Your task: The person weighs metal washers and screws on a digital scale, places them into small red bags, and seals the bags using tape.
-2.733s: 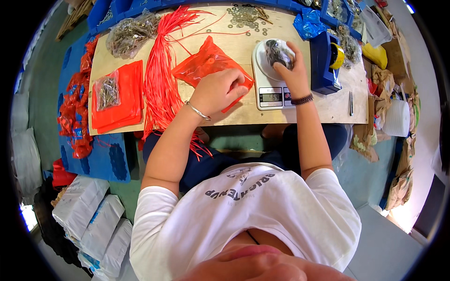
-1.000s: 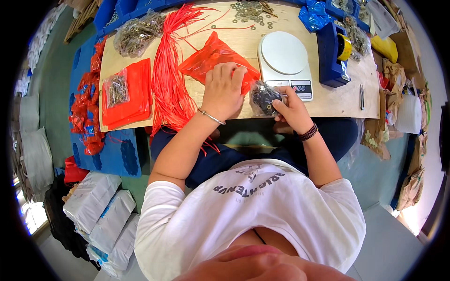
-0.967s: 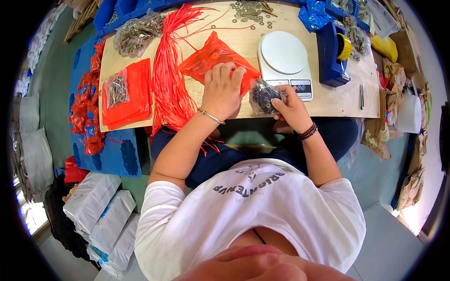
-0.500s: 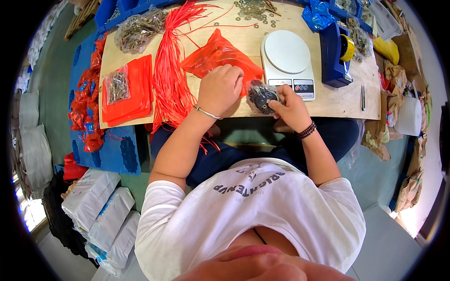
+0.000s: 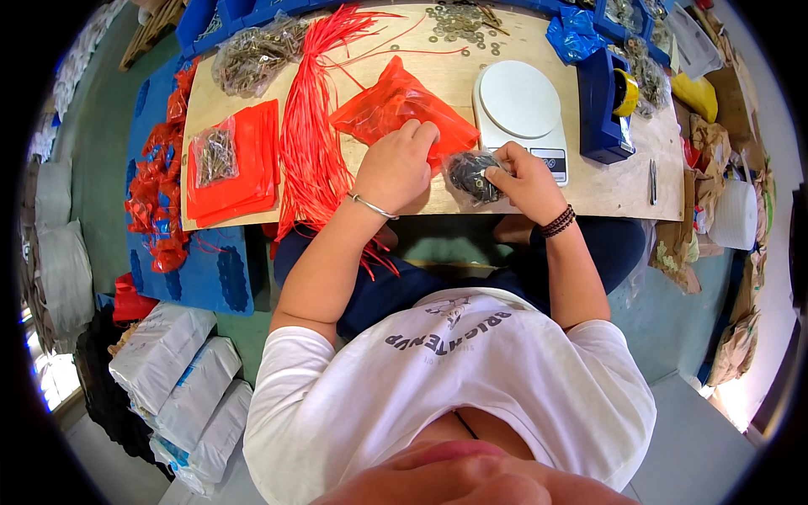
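A red plastic bag point(image 5: 391, 105) lies on the table with its contents bulging inside. My left hand point(image 5: 397, 164) is closed at the bag's near edge, fingers curled inward; whatever is between the fingertips is hidden. Just right of it, a small clear plastic bag of black parts point(image 5: 471, 178) is pinched between the thumb and fingers of my right hand point(image 5: 528, 181). That clear bag is at the table's front edge, in front of a white kitchen scale point(image 5: 519, 101).
Red twist strips point(image 5: 311, 118) and a stack of red bags point(image 5: 252, 160) lie left. A bag of metal screws point(image 5: 257, 59) and loose washers point(image 5: 463, 29) are farther back. Right of the scale stand a blue tape dispenser point(image 5: 599, 105) and a pen point(image 5: 652, 181).
My right hand has moved slightly up and away from my body, its grip now at the clear bag's right side. My left hand stays closed at the red bag. The view has shifted slightly.
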Tool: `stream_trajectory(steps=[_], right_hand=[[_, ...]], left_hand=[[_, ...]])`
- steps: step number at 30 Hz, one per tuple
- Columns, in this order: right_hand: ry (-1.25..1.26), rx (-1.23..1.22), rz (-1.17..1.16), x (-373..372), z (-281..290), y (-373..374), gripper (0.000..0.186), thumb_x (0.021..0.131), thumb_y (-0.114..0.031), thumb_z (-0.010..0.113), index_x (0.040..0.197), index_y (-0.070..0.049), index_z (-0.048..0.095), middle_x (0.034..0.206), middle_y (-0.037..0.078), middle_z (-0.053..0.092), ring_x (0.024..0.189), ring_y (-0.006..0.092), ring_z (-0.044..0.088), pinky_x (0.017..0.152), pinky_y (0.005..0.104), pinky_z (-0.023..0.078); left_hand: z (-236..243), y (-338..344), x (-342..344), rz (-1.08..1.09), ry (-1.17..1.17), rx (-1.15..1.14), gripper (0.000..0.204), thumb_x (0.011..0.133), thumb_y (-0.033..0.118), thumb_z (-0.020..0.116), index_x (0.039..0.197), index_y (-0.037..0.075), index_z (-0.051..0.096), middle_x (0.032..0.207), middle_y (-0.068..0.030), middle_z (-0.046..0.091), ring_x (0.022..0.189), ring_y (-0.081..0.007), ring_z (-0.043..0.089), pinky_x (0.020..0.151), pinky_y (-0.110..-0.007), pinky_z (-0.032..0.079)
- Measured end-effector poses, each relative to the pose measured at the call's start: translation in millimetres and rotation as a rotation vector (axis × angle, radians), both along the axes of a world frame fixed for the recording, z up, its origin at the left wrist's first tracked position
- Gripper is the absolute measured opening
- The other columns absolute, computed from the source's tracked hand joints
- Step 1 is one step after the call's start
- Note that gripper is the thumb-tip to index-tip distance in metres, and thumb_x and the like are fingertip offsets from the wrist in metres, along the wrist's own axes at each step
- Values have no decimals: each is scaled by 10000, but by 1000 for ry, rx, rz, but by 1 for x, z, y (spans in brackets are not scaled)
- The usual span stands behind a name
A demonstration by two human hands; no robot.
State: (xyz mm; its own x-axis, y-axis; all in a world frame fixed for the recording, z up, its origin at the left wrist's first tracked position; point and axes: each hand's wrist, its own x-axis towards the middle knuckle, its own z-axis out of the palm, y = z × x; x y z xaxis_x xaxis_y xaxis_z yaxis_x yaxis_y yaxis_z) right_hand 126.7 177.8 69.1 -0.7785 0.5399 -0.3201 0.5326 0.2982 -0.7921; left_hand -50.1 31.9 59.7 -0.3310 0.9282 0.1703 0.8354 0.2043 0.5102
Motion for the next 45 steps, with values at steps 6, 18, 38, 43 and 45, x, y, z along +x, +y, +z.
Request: stream_trajectory(steps=[6,18,38,43,45], right_hand=[[-26,-95,22,-6,7,5,228,831,-192,647,917,6,574,660,114,613,550,190,585,543,310,454],[89,-149,-91,-10,-5,-6,186,865,-149,612,943,1,535,611,84,607,505,146,593,505,276,452],[434,-922,-317,-63,-38,-43,229,886,46,481,1110,5,461,940,123,625,758,152,640,540,240,512],[680,-846,-450,-82,-40,-53,238,839,72,484,1039,-3,590,894,47,630,766,127,603,619,283,500],[646,-454,-325,-79,-48,-42,181,843,23,520,1007,-1,592,864,78,646,760,163,621,620,297,502]], left_hand=[[3,2,-2,69,-29,3,279,687,-19,554,948,67,509,880,-124,547,774,-340,581,671,-421,494],[3,5,2,136,83,62,251,710,55,584,954,96,545,869,-90,587,744,-301,600,643,-393,502],[10,9,13,-49,177,141,71,799,143,589,815,79,562,722,-86,581,677,-280,601,573,-390,477],[6,8,18,-57,72,231,77,774,111,604,799,58,554,742,-99,568,677,-301,580,582,-378,476],[9,5,13,-87,-81,373,89,844,119,596,816,50,548,747,-70,585,649,-244,583,564,-334,466]])
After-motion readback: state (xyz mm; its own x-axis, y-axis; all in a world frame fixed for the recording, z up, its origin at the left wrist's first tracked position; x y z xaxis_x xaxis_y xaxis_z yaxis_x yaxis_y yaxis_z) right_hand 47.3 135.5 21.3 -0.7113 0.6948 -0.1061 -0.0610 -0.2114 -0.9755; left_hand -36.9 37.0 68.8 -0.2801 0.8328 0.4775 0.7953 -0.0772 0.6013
